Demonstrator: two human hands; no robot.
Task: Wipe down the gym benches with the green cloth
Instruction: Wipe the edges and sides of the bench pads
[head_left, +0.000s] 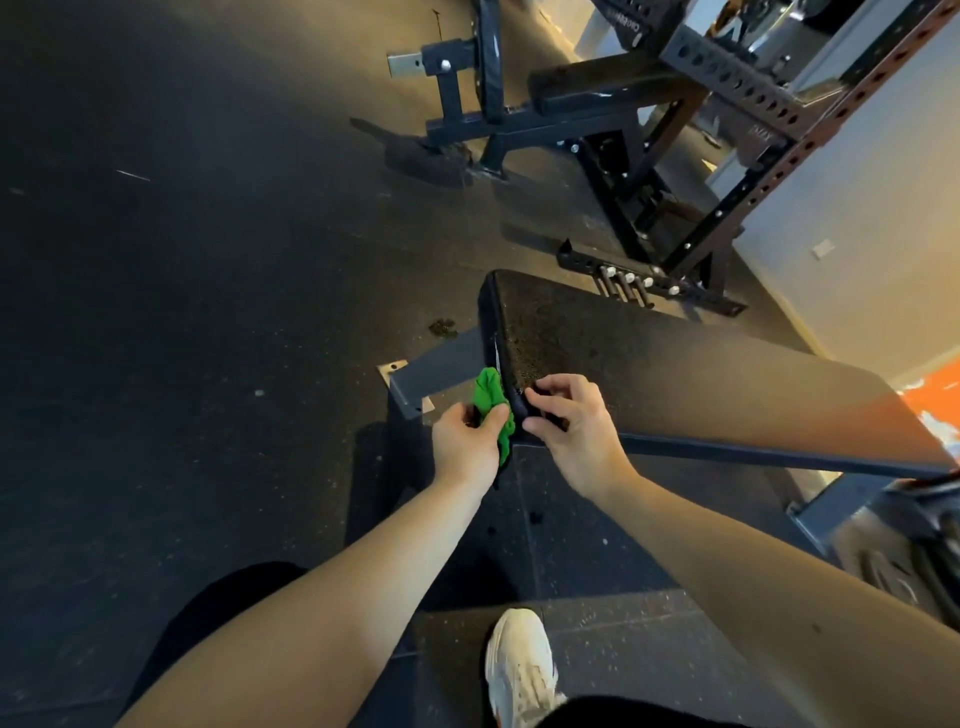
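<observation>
A flat black gym bench (675, 374) stretches from the centre to the right, its padded top speckled. My left hand (465, 441) grips the bunched green cloth (491, 397) and holds it against the bench's near end edge. My right hand (569, 421) grips the same corner of the pad, fingers curled over the top and thumb beneath. A second bench (587, 91) with an upright pad stands farther back, untouched.
A dark perforated rack frame (753, 156) rises at the upper right, with a pin holder (639, 283) on its base just beyond the bench. The bench's steel foot (415, 376) juts left. Dark rubber floor (182, 312) spreads to the left. My white shoe (522, 670) is below.
</observation>
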